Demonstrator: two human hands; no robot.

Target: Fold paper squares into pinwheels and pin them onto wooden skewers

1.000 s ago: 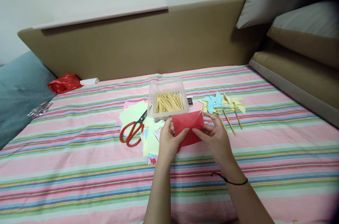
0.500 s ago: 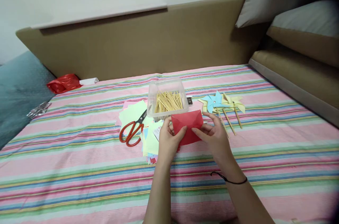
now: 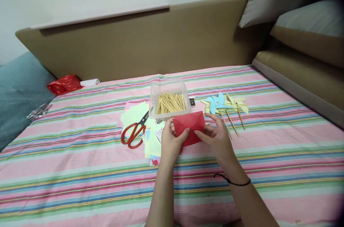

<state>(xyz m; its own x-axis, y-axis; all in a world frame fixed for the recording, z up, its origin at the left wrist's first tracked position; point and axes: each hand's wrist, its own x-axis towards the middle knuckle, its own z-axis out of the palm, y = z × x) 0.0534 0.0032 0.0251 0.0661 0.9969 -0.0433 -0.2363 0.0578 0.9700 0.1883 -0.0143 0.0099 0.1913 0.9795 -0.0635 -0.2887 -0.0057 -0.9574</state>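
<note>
A red sheet of paper (image 3: 190, 125) with visible crease lines is held up between my two hands. My left hand (image 3: 173, 139) pinches its left side, thumb on the near face and fingers behind. On the right side, my right hand (image 3: 216, 134) grips it the same way, its index finger raised by the upper corner. Left of the paper lies a pile of pale green and coloured paper (image 3: 152, 144), partly covered by my left hand. Scissors (image 3: 133, 134) with red-orange handles rest beside the pile. Behind the paper, a clear plastic box (image 3: 155, 92) holds many thin wooden sticks (image 3: 172, 102).
Paper pinwheels on sticks, a blue one (image 3: 218, 102) and yellow ones (image 3: 239, 103), lie to the right. A red plastic bag (image 3: 65, 84) and a white box (image 3: 90, 82) are at the far left. The striped cloth (image 3: 80, 169) spreads underneath. Cushions (image 3: 309, 26) stand at the right.
The red paper has shifted very slightly to the left, with both hands still gripping it. The other things on the cloth stay where they were.
</note>
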